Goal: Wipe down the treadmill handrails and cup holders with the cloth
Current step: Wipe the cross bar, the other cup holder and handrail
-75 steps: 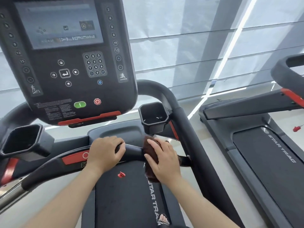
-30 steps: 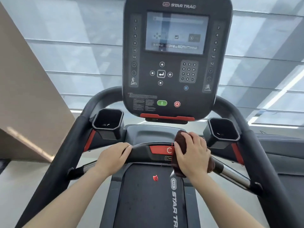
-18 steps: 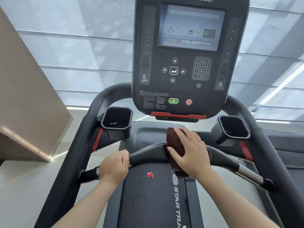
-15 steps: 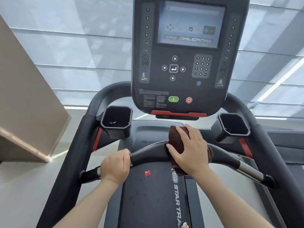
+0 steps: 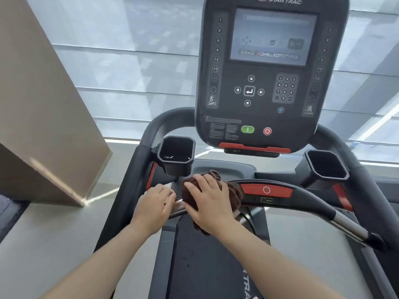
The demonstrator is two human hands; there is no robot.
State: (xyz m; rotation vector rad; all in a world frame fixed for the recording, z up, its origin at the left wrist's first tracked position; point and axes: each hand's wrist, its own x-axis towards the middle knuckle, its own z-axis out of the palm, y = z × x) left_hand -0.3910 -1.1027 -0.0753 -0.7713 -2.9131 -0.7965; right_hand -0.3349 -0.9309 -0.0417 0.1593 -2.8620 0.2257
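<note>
A dark brown cloth (image 5: 234, 193) is wrapped over the left part of the treadmill's front handrail (image 5: 308, 203), and my right hand (image 5: 210, 203) presses on it and grips it. My left hand (image 5: 154, 205) grasps the same bar just to the left, close to the silver section (image 5: 178, 207). The left cup holder (image 5: 176, 155) sits right above my hands. The right cup holder (image 5: 323, 167) is at the far right of the bar. Both look empty.
The console (image 5: 269, 72) with its screen, keypad, green and red buttons hangs above the bar. Curved side handrails (image 5: 367, 182) flank the black belt (image 5: 205, 266). A beige wall block (image 5: 43, 126) stands at the left.
My right hand has slid the cloth leftward along the front bar, from its middle to its left part beside my left hand. The red centre panel is now uncovered.
</note>
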